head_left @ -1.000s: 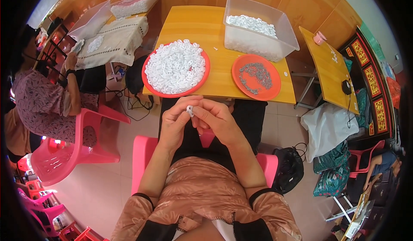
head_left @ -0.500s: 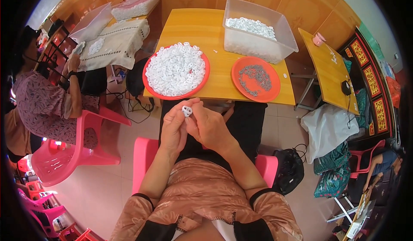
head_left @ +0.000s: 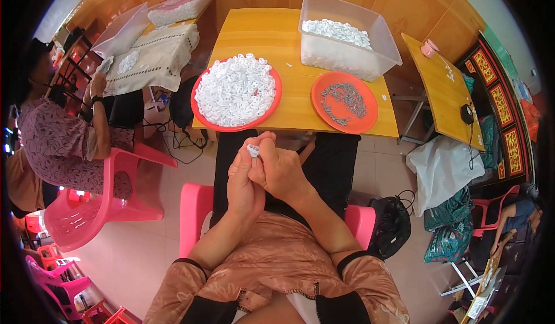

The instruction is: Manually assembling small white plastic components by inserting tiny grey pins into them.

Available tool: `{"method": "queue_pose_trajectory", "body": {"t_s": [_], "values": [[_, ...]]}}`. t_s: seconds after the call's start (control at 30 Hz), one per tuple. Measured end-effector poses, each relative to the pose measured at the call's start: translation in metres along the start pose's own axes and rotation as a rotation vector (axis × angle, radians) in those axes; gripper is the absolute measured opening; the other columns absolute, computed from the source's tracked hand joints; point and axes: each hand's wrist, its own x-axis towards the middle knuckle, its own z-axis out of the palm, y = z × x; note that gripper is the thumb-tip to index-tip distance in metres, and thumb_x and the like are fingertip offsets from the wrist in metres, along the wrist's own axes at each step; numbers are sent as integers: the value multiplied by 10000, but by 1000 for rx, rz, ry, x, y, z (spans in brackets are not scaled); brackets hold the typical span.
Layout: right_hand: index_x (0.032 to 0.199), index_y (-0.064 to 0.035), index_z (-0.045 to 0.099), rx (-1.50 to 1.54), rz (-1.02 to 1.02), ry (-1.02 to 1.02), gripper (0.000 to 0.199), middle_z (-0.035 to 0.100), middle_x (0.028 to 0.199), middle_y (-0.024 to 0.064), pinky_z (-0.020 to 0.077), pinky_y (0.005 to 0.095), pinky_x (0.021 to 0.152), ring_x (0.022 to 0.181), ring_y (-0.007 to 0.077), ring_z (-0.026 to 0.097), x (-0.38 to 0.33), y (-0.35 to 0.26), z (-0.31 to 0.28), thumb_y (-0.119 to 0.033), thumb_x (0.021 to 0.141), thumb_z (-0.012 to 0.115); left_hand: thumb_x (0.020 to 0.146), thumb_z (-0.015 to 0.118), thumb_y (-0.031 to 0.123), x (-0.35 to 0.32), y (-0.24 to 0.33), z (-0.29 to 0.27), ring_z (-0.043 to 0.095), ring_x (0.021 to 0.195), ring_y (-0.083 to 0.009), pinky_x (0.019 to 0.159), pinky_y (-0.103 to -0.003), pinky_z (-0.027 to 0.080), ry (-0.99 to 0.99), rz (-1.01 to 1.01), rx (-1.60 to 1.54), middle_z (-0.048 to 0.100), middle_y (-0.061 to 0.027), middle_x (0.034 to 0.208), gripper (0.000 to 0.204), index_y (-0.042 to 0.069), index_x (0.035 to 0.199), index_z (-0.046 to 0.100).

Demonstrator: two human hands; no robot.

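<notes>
Landmark: the yellow wooden table (head_left: 292,64); we place everything else by it.
Piece in hand: a small white plastic ring-shaped part (head_left: 252,150), held in the air just off the table's near edge, above our lap.
Left hand (head_left: 244,182): raised in front of the near edge, fingertips closed together on the white part from below and the left.
Right hand (head_left: 281,171): pressed against the left hand, thumb and forefinger pinched on the same part from the right; both grips are clamped on it, and the hands touch each other.
On the table, near-left: a round red plastic tray (head_left: 237,93) heaped with loose white plastic pieces of the same kind.
On the table, near-right: a smaller round orange plate (head_left: 344,102) carrying a scatter of thin grey metal bits.
On the table, far-right: a clear plastic tub (head_left: 348,36) part-filled with white pieces.
Left of the table: another person in a patterned top on a pink plastic chair (head_left: 92,208), busy at a separate cloth-covered table (head_left: 153,58).
Handling, our judgement: the part looks very light, stiff and smooth, so it could pop out of a loose pinch. We would take it by its outer rim between thumb and forefinger pads, leaving the centre free. Unlikely to break under finger pressure. Finer detail is too small to tell.
</notes>
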Motion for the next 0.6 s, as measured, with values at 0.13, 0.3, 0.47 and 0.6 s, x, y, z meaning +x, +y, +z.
{"method": "queue_pose_trajectory", "body": {"t_s": [0.13,0.3,0.47,0.6], "values": [[900,-9,479,45,44,-9,188,569,618,129,471,382,459,518,302,582,-5,3,8,-144,792,553,973,401,273,3,-3,-4,490,1132,-191,985,-305,370,52,1,4,531,-132,1204,368,-26,1161,505],[950,-6,483,124,126,-90,199,586,661,159,467,418,490,555,343,586,-9,7,11,-158,834,537,978,393,252,8,-1,-8,512,1085,-173,955,-293,390,81,-2,13,542,-123,1178,351,-27,1154,512],[916,-13,508,336,264,-108,160,559,642,192,434,419,492,581,380,570,1,-2,1,-170,906,478,969,419,215,10,1,-9,537,1046,-164,919,-286,417,99,32,110,564,-119,1152,330,-40,1146,531],[781,9,527,623,495,-149,286,499,527,49,332,248,433,452,109,450,2,-1,-4,-185,960,418,964,432,208,14,-1,-16,554,1017,-159,896,-274,431,55,41,178,567,-121,1156,330,-48,1146,533]]}}
